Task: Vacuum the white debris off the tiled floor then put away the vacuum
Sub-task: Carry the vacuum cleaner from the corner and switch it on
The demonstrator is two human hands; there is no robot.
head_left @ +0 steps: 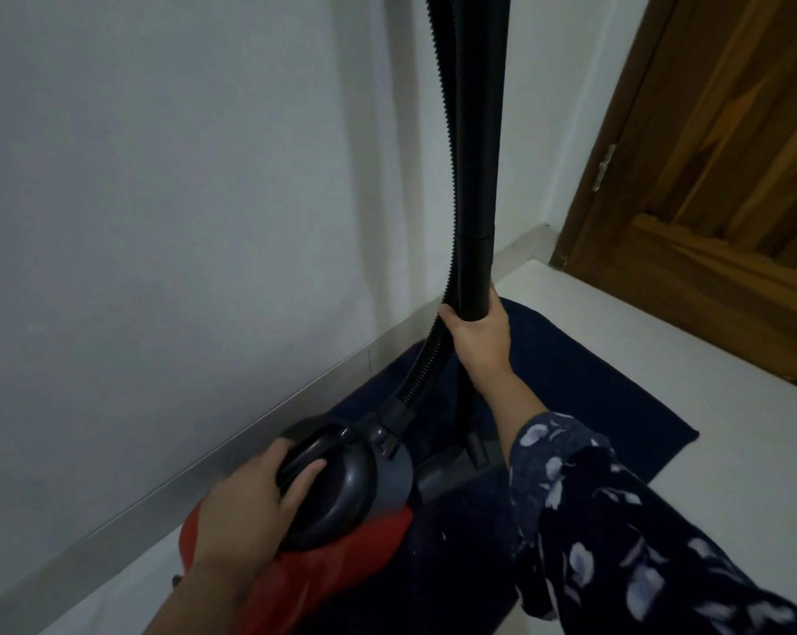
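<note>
A red canister vacuum [337,575] with a black top sits low in the view, over a dark blue mat [584,405] by the wall. My left hand [250,506] grips the vacuum's black carry handle [309,456]. My right hand [479,336] is wrapped around the black wand [477,176], which stands upright, together with the ribbed black hose [422,373] that runs down to the vacuum's front. The floor nozzle [461,465] lies on the mat behind my right forearm, partly hidden. Tiny white specks [443,536] dot the mat.
A white wall [158,222] with a grey skirting [204,456] runs along the left. A wooden door [717,176] with a metal latch stands at the right. Pale floor tiles [662,359] lie around the mat.
</note>
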